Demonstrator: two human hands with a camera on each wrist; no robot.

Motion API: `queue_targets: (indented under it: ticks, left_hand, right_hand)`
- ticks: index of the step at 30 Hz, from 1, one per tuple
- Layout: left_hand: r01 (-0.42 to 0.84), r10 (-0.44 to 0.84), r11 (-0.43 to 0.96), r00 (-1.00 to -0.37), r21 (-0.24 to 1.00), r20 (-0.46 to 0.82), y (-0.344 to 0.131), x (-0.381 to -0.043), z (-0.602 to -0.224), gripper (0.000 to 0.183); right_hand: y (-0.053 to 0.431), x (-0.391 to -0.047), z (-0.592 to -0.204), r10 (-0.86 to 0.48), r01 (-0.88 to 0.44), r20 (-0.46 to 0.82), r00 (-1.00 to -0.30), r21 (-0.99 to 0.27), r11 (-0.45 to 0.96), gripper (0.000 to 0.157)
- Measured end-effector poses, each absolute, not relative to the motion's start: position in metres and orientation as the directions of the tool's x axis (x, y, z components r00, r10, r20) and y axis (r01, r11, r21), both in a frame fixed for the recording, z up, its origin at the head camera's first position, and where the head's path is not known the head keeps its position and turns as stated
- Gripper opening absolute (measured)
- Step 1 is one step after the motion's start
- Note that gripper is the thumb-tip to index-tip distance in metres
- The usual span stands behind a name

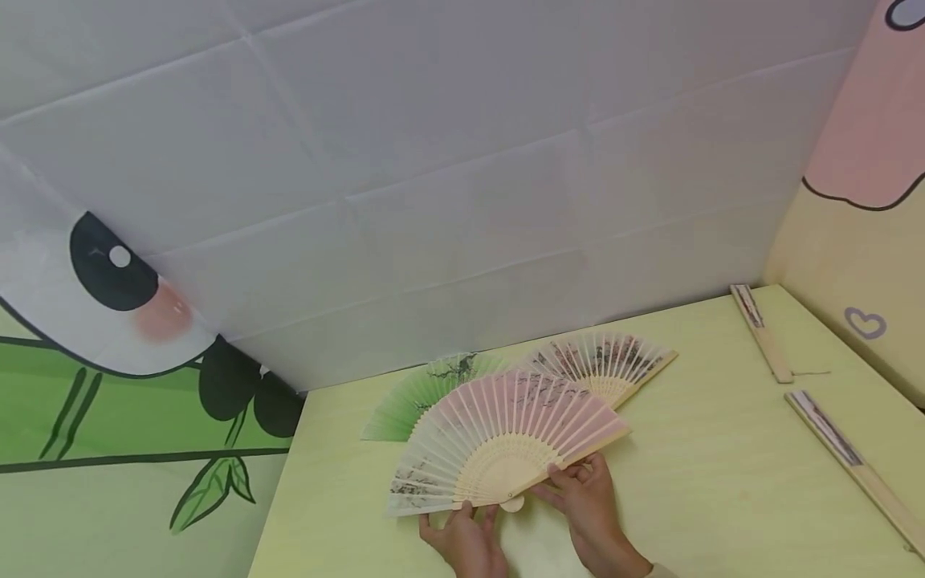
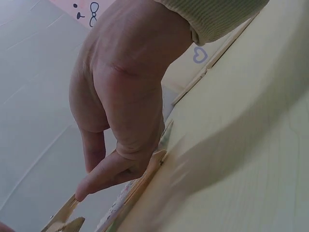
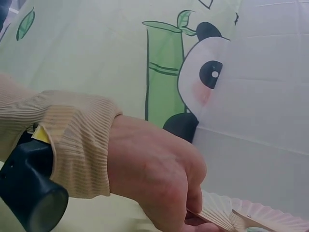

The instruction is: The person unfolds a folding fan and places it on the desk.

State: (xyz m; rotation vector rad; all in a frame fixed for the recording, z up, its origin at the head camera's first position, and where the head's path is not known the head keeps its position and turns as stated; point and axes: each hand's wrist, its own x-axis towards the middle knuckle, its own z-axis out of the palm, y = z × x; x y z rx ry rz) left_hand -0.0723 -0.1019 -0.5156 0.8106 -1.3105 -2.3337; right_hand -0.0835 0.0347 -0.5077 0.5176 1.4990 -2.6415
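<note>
Pink-and-white paper fan [image 1: 506, 433], fully spread, bamboo ribs bare near pivot, faint ink print on leaf; held just above yellow-green table [image 1: 708, 482], near front edge. Left hand [image 1: 466, 539] pinches lower left guard stick; right hand [image 1: 587, 491] pinches right guard stick by pivot. Risk, as judged: thin ribs could snap or paper tear if guards pulled further apart; loose pinch could let fan drop onto green fan [image 1: 422, 393] and beige fan [image 1: 603, 365] behind. Two closed fans [image 1: 762, 335] at right.
</note>
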Motion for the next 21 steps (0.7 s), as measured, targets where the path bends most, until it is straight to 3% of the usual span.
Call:
queue_targets:
  ticks: [21]
  left_hand:
    - [-0.039, -0.649, -0.458, -0.668, 0.888, -0.364, -0.118, -0.065, -0.533, 0.079]
  right_hand:
    - [0.017, -0.075, -0.531, 0.028, 0.273, -0.316, -0.949, -0.857, -0.437, 0.048]
